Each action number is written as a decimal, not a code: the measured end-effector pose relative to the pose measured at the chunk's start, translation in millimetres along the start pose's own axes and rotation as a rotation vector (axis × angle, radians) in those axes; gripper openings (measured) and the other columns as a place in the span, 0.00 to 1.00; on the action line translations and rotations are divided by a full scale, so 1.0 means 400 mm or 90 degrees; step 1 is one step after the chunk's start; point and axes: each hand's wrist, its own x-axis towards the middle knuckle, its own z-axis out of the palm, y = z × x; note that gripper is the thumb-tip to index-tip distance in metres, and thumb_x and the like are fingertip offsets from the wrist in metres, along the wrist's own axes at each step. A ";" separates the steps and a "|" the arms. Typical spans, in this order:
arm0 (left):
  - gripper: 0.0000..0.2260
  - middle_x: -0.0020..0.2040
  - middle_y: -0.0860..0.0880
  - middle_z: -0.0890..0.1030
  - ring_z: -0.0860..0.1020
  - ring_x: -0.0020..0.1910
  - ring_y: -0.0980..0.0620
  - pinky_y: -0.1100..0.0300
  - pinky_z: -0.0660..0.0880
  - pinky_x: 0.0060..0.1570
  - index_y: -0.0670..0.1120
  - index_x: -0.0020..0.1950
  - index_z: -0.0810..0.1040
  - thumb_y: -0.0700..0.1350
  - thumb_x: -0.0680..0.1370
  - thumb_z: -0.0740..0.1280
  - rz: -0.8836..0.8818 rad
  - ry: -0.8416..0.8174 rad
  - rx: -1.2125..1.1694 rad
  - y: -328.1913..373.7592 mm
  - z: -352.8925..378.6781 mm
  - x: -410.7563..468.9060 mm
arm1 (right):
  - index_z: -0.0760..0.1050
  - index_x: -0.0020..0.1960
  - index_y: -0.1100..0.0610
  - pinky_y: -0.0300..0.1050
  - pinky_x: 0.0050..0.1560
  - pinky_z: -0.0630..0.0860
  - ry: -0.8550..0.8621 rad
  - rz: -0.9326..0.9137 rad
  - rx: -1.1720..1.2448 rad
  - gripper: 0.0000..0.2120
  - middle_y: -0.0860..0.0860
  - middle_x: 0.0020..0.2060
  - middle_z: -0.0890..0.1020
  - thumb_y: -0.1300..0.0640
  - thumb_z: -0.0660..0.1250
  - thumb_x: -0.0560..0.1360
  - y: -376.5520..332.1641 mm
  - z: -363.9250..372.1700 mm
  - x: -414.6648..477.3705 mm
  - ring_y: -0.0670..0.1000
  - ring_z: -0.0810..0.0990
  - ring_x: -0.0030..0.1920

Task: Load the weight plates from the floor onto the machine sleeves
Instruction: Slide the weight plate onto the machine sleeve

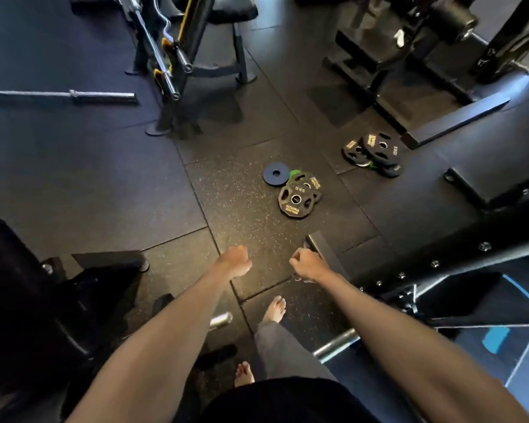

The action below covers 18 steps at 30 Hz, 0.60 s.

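Two piles of weight plates lie on the rubber floor ahead. The nearer pile has a small blue plate (276, 174), a black 5 kg plate (296, 200) on top of another black plate (312, 181), and a green edge showing. The farther pile at the right has black 10 kg plates (380, 147) overlapping a smaller one (352, 151). Two chrome sleeves stick out low down, one at the left (222, 319) and one at the right (336, 342). My left hand (234, 261) hangs loosely curled and holds nothing. My right hand (309, 265) is curled into a fist above the floor, short of the plates.
The black machine frame (440, 254) with its bolts runs along the right. A black padded unit (19, 270) stands at the left. A barbell (74, 94) lies on the floor at the far left beside a bar rack (168, 71). My bare feet (275, 308) stand below the hands.
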 end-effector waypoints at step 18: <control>0.13 0.44 0.38 0.85 0.84 0.43 0.42 0.50 0.80 0.42 0.35 0.46 0.81 0.40 0.78 0.59 0.048 -0.121 0.070 0.340 -0.376 0.712 | 0.70 0.35 0.51 0.46 0.55 0.75 -0.010 0.085 0.066 0.13 0.58 0.52 0.85 0.59 0.60 0.79 -0.127 -0.386 0.660 0.58 0.82 0.57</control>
